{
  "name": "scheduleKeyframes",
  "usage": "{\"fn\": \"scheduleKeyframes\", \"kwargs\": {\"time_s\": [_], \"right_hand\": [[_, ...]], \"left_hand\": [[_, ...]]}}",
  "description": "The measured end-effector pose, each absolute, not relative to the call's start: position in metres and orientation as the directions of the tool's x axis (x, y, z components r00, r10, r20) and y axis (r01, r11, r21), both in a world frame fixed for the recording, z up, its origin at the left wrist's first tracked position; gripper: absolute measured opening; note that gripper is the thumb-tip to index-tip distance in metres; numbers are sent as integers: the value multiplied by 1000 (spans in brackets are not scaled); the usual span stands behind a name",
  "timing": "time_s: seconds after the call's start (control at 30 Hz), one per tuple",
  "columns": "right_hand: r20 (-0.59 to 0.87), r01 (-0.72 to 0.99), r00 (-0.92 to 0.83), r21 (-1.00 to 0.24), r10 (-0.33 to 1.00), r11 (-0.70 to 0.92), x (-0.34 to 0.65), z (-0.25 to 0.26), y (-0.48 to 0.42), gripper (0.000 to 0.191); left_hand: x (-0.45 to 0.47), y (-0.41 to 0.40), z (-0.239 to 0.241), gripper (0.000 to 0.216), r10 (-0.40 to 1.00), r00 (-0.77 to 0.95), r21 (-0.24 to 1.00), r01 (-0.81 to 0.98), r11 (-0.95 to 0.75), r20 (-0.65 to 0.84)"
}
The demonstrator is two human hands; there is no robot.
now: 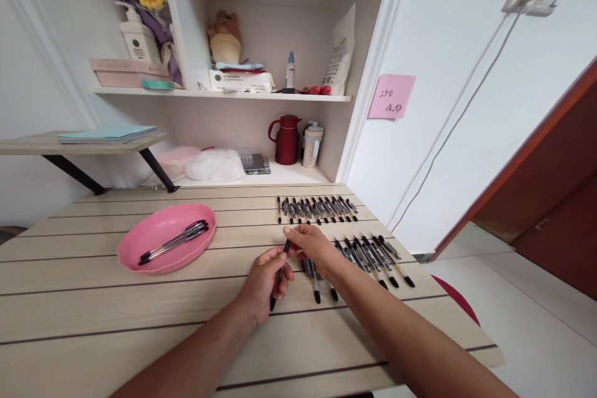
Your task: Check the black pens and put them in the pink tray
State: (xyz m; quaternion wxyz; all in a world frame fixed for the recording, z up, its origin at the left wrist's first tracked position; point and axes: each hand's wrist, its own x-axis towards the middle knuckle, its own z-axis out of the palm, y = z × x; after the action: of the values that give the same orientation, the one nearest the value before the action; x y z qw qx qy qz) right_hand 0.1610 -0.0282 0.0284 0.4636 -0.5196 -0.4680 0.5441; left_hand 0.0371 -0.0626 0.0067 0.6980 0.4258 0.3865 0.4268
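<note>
Both hands hold one black pen [281, 268] above the slatted wooden table [93, 298]. My left hand [264, 282] is closed around the pen's lower half. My right hand [311, 247] pinches its upper end. Just under and right of my right hand lies a row of several black pens [373, 256]. A second row of several short black pen parts [317, 209] lies farther back. A pink oval tray [140, 252] at the left holds a few pens [175, 240].
Behind the table, shelves carry a dark red jug [285, 140], a cup, a white bag, boxes, a bottle and a plush toy. A pink sticky note [390, 96] hangs on the white wall. The table's right edge drops to the floor beside a brown door.
</note>
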Motion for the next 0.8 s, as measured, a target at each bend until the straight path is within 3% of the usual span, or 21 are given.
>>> {"fn": "scheduleKeyframes", "kwargs": {"time_s": [0.2,0.33,0.5,0.63,0.8], "right_hand": [[-124,-140,-150,-979,981,-146,162,36,-31,27],[-176,-75,-131,-980,976,-187,165,35,-29,30],[-178,-162,-144,-966,973,-201,167,33,-28,22],[-194,-67,-139,-976,971,-205,167,32,-27,25],[-178,-156,-185,-966,967,-207,169,32,-28,25]], "left_hand": [[38,-62,5,23,924,337,924,-266,276,-179],[37,-62,4,24,925,337,925,-266,272,-175],[37,-62,4,23,925,330,924,-259,282,-189],[37,-62,5,23,925,332,928,-254,274,-182],[38,-63,6,22,929,318,926,-257,275,-187]]}}
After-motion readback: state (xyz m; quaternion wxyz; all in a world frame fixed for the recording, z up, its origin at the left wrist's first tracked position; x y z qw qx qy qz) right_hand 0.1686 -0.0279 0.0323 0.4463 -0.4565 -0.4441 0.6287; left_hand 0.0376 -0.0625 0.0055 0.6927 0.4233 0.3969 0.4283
